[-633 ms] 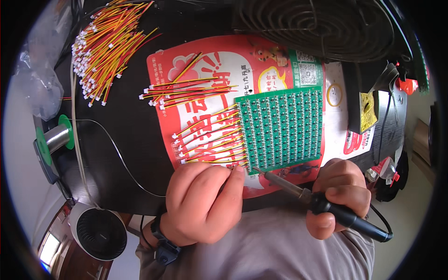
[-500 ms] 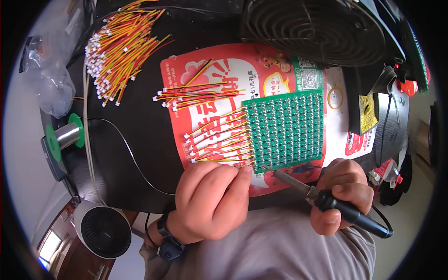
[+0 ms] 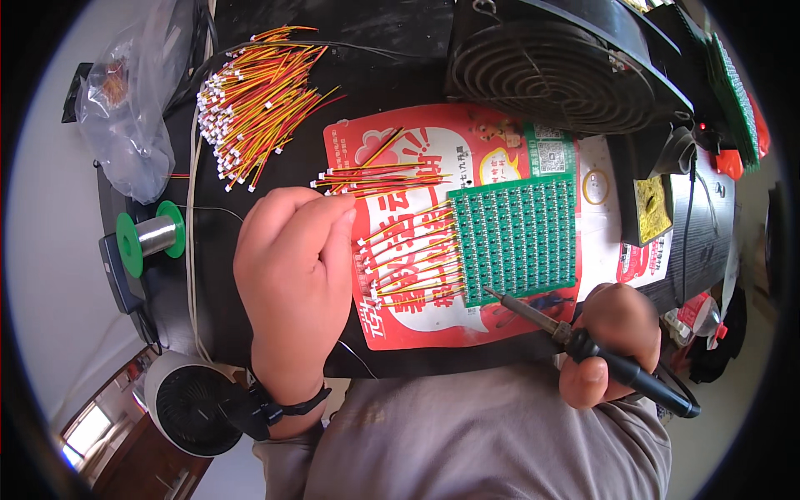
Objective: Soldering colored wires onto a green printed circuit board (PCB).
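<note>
My right hand (image 3: 612, 346) grips a soldering iron (image 3: 621, 371) with a black handle. Its tip is over the lower left part of a green circuit board panel (image 3: 517, 242). Red, yellow and black wires with white plugs (image 3: 412, 262) stick out from the panel's left edge. My left hand (image 3: 296, 275) is closed, thumb and fingertips together beside a small bundle of loose plug wires (image 3: 383, 178); what they pinch, if anything, is hidden. Solder wire (image 3: 358, 360) passes behind this hand from a green-flanged spool (image 3: 154, 235).
A large pile of plug wires (image 3: 258, 104) lies at the back left beside a clear plastic bag (image 3: 133, 117). A black fan (image 3: 558, 75) stands behind the panel. To the right is a yellow sponge (image 3: 654, 208) in a holder. A red and white printed sheet (image 3: 450, 333) lies underneath.
My left hand has moved from the panel's lower left corner up and left to the loose wire bundle. The iron still points at the panel's lower edge. The whole view has shifted slightly.
</note>
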A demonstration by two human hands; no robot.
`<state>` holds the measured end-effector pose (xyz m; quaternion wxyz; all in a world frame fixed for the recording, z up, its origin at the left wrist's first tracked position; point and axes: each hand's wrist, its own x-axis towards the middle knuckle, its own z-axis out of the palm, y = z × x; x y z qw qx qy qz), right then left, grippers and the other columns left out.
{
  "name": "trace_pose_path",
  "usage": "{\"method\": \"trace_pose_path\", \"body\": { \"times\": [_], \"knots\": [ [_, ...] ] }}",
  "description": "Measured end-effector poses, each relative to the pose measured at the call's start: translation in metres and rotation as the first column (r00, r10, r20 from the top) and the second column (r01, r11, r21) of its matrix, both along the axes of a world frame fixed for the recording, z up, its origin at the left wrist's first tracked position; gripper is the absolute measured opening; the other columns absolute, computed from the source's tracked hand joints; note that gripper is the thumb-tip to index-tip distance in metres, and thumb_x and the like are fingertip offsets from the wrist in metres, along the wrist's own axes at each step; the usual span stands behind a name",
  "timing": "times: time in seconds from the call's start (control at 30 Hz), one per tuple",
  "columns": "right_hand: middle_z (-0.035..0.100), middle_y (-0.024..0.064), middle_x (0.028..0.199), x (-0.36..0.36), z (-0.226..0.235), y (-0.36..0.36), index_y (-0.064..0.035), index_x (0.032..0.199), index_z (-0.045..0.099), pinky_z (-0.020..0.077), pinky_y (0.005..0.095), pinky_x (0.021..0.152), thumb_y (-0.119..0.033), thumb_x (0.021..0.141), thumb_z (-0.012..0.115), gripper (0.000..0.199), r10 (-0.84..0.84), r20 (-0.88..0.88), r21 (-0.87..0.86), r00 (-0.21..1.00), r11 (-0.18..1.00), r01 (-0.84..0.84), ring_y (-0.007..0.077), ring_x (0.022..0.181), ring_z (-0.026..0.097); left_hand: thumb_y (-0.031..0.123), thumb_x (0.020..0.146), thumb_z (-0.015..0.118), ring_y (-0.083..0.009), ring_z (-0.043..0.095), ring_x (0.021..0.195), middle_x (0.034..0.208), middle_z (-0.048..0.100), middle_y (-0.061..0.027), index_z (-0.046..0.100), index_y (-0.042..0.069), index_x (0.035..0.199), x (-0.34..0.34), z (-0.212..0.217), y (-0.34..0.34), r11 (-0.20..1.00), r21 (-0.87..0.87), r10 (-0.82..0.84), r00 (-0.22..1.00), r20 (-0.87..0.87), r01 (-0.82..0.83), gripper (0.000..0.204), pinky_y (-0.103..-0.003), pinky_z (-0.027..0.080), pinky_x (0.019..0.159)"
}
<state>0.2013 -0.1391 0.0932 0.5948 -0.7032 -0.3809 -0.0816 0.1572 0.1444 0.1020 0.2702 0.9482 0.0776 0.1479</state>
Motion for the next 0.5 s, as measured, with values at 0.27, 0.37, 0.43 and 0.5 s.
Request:
{"method": "trace_pose_path", "body": {
  "times": [0.27,0.37,0.43,0.5],
  "knots": [
    [0.054,0.0074,0.064,0.0021,-0.0006,0.0003,0.0050,0.097,0.052,0.0403,0.0303,0.040,-0.019,0.082,0.073,0.035,0.008,0.012,0.005,1.000,1.000,-0.008,0.0185,0.047,0.051,-0.002,0.077,0.072,-0.0280,0.064,0.075,0.084,0.064,-0.0099,0.067,0.001,0.086,0.0029,0.0031,0.0004,0.998,-0.058,0.018,0.999,-0.051,-0.021,0.011,-0.036,0.051,0.068],
    [0.054,0.0076,0.065,0.0025,-0.0004,-0.0005,0.0052,0.097,0.052,0.0403,0.0304,0.040,-0.019,0.082,0.073,0.035,0.024,0.017,-0.001,1.000,1.000,-0.024,0.0186,0.047,0.051,-0.002,0.077,0.071,-0.0281,0.064,0.075,0.083,0.063,-0.0097,0.065,0.001,0.085,0.0024,0.0025,-0.0005,0.995,-0.071,0.062,0.996,-0.060,-0.067,0.010,-0.035,0.051,0.067],
    [0.054,0.0077,0.065,0.0018,0.0004,-0.0003,0.0053,0.097,0.052,0.0405,0.0305,0.040,-0.019,0.082,0.072,0.035,0.025,0.022,-0.006,0.999,1.000,-0.025,0.0186,0.047,0.051,-0.004,0.079,0.070,-0.0280,0.064,0.074,0.084,0.064,-0.0095,0.064,0.000,0.085,0.0012,0.0007,0.0007,0.989,-0.137,0.043,0.997,-0.064,-0.051,0.009,-0.034,0.051,0.066],
    [0.054,0.0082,0.065,0.0012,0.0009,-0.0001,0.0056,0.098,0.052,0.0408,0.0305,0.040,-0.018,0.082,0.072,0.035,0.021,0.021,-0.009,1.000,1.000,-0.021,0.0187,0.048,0.052,-0.004,0.079,0.069,-0.0277,0.064,0.074,0.085,0.064,-0.0101,0.064,0.000,0.085,0.0007,0.0016,0.0030,0.991,-0.125,0.031,0.997,-0.070,-0.039,0.009,-0.034,0.051,0.066]
  ]
}}
